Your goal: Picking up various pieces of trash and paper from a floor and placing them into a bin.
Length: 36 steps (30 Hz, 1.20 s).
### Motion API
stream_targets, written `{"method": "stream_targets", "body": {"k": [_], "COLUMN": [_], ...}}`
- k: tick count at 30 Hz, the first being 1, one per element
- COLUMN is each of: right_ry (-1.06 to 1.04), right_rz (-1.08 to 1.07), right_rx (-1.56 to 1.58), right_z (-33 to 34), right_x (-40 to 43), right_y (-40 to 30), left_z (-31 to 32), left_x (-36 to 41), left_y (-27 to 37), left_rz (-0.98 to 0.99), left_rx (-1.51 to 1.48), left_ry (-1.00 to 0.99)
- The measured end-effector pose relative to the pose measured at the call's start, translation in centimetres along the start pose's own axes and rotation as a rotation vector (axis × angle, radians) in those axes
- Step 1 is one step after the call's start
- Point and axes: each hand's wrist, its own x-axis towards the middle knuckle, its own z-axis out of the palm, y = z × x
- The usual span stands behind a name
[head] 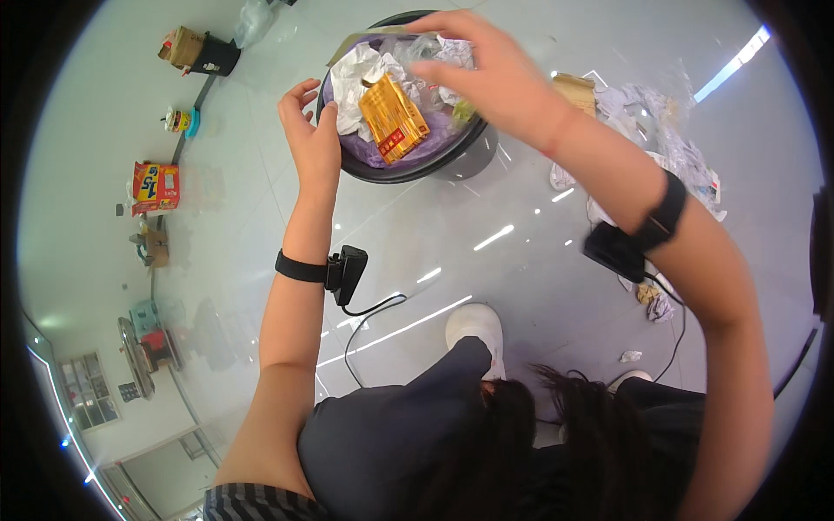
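Before me stands a round black trash bin (461,163) with a purple liner bag (438,139) inside. A flattened gold and red carton (393,117) lies on top, over crumpled white paper (352,71) and clear plastic film (420,52). My left hand (309,133) is at the bin's left rim, its thumb along the edge and its fingers on the outer side; whether it grips the rim is unclear. Over the right side of the bin reaches my right hand (475,62), thumb and fingers spread, with nothing plainly held. A brown flap (352,47) shows at the far rim.
Crumpled paper and plastic film (658,124) and a cardboard piece (575,93) lie on the floor at right. Paper balls (659,307) rest near my right foot. Along the left wall are another black bin (216,55), a red carton (156,189) and a small cardboard box (156,248).
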Motion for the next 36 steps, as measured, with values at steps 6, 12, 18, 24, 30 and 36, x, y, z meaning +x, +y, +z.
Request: {"method": "stream_targets", "body": {"k": [6, 12, 18, 24, 30, 36], "right_ry": [-0.466, -0.781, -0.754, -0.739, -0.779, -0.532], "right_rz": [0.703, 0.24, 0.183, 0.203, 0.489, 0.33], "right_rx": [0.94, 1.331, 1.33, 1.246, 0.541, -0.892], "right_z": [-11.2, -13.6, -16.0, -17.6, -20.2, -25.3], "right_x": [-5.2, -9.1, -10.8, -12.9, -18.5, -26.6], "right_y": [-11.4, -18.1, -20.5, -21.0, -14.4, -1.7], "left_z": [0.5, 2.0, 4.2, 8.0, 15.0, 26.0], "left_x": [-0.7, 0.1, -0.3, -3.9, -8.5, -13.5], "left_y": [0.3, 0.8, 8.4, 14.0, 14.6, 9.9], "left_rz": [0.137, 0.19, 0.561, 0.813, 0.752, 0.642], "left_rx": [-0.008, -0.12, -0.144, -0.165, -0.273, 0.403], "left_ry": [-0.006, 0.031, 0.051, -0.052, -0.689, -1.038]}}
